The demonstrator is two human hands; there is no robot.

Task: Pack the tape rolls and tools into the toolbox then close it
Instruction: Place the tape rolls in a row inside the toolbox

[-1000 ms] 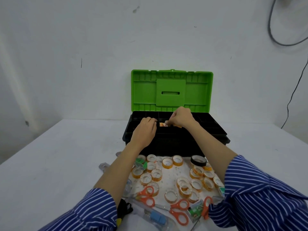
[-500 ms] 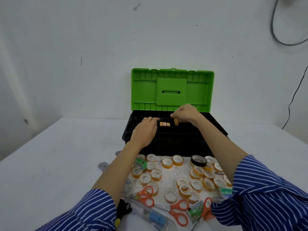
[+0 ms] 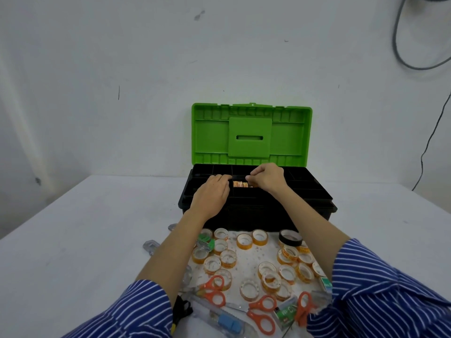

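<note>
1. The toolbox (image 3: 256, 211) stood at the far middle of the white table (image 3: 85, 228), black base toward us and green lid (image 3: 251, 134) tipped back against the wall. We judged it was left open that way so both hands could work over the tray.
2. Our left hand (image 3: 211, 196) lay over the near left part of the tray, fingers together and bent down onto a divider. It held nothing that we could see; it probably steadied the tray or marked the slot.
3. Our right hand (image 3: 267, 179) hovered just right of the centre compartment, fingers curled with thumb and forefinger close. Whether they pinched a roll we could not tell — the tips were hidden.
4. A short row of packed tape rolls (image 3: 240, 184) stood on edge in that centre compartment, between the two hands. Set on edge, more should fit in the slot.
5. Most of the work remained. Many loose tape rolls (image 3: 244, 241) and a black tape roll (image 3: 290, 237) lay on the near table in front of the box.
6. Nearest us were orange scissors (image 3: 214, 290) and a clear-sleeved blue tool (image 3: 229, 323), kept within reach, we supposed, for packing after the rolls.
7. Risk noted — rolls on edge may tip or roll before neighbours brace them.
</note>
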